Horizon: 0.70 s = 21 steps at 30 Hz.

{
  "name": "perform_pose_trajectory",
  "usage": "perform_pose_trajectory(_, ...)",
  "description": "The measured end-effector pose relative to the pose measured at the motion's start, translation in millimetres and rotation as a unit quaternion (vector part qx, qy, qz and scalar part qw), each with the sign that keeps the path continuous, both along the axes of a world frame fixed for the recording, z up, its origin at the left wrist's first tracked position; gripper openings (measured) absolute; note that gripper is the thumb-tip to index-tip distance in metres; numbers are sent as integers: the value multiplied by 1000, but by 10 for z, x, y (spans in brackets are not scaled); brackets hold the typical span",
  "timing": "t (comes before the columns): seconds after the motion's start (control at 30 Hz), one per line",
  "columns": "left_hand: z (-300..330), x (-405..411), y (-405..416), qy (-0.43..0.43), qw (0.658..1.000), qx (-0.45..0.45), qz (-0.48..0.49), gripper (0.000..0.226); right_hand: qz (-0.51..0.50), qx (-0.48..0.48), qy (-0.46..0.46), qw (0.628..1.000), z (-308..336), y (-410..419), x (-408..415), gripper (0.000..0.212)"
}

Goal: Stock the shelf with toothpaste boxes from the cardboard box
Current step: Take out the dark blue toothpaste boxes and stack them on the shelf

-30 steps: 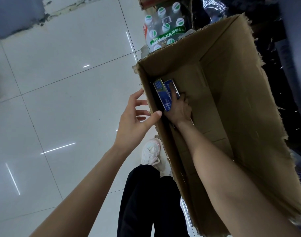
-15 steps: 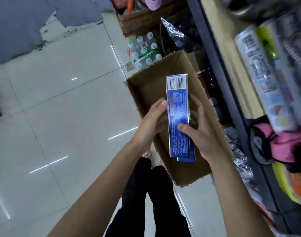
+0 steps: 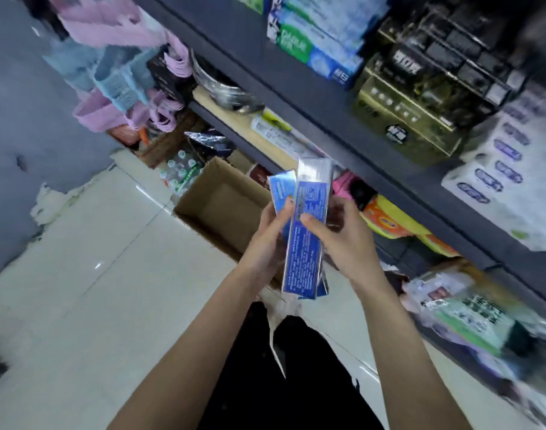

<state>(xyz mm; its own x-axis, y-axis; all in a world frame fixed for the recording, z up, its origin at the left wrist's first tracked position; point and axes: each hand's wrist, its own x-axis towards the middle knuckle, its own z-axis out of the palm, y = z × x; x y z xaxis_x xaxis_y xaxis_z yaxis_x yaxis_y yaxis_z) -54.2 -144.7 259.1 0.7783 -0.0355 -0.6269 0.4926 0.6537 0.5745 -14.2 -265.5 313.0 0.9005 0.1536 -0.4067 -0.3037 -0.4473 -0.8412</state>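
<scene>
Two blue toothpaste boxes are held upright in front of me. My right hand (image 3: 343,243) grips the front toothpaste box (image 3: 307,231), thumb across its printed face. My left hand (image 3: 268,243) holds the second box (image 3: 282,189), which fans out behind and to the left. The open cardboard box (image 3: 225,209) stands on the floor below the hands, and the part of its inside that shows is bare. The dark shelf (image 3: 327,97) rises at the right, with toothpaste boxes (image 3: 321,41) stacked on an upper level.
Gold and black packs (image 3: 420,97) and white packs (image 3: 507,169) fill the upper shelf. Bagged goods (image 3: 457,308) lie on the lowest level. Bottled water (image 3: 182,173), another carton and pink and blue baskets (image 3: 120,79) crowd the far corner. Pale tiled floor (image 3: 95,290) spreads left.
Both hands lifted the toothpaste boxes up out of the cardboard box. My view swung up toward the shelf. The two boxes have fanned apart between my hands.
</scene>
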Motion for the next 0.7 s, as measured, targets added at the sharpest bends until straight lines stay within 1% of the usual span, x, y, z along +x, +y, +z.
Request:
perform_pose_trajectory(0.07,154,19,-201,-17,999,24,-27,53,-77,32,-3,997,155,-346,-84,34)
perform_pose_trajectory(0.1,227,24,-303,-27,998,36,-43,54,-115,43,-6,992,233,-548,-131,38)
perform_pose_trajectory(0.13,291,36,-414,-35,997,48,-55,56,-144,55,-11,988,301,-771,-179,48)
perform_pose_trajectory(0.2,407,64,-652,-43,994,77,-69,54,-173,91,-31,980,439,-1272,-280,77)
perform_pose_trajectory(0.23,462,74,-798,-47,992,92,-74,54,-176,98,-45,978,508,-1533,-339,83)
perform_pose_trajectory(0.27,513,78,-959,-53,990,104,-79,54,-177,89,-64,978,550,-1802,-392,77)
perform_pose_trajectory(0.33,616,57,-1341,-64,988,111,-81,52,-192,63,-97,975,587,-2338,-486,50)
perform_pose_trajectory(0.37,659,30,-1550,-60,989,111,-81,45,-212,47,-102,971,576,-2619,-528,39)
perform_pose_trajectory(0.43,729,-54,-1999,-44,989,113,-83,25,-262,20,-102,960,560,-3193,-600,27)
perform_pose_trajectory(0.47,755,-107,-2204,-39,988,120,-84,23,-282,7,-101,954,554,-3461,-620,24)
perform_pose_trajectory(0.57,782,-175,-2723,-40,982,154,-103,45,-325,-27,-83,942,529,-4153,-483,18)
perform_pose_trajectory(0.63,788,-172,-2966,-28,978,176,-109,52,-318,-60,-67,944,474,-4468,-262,21)
perform_pose_trajectory(0.7,814,-155,-3140,-19,975,192,-110,51,-321,-84,-39,943,391,-4678,6,28)
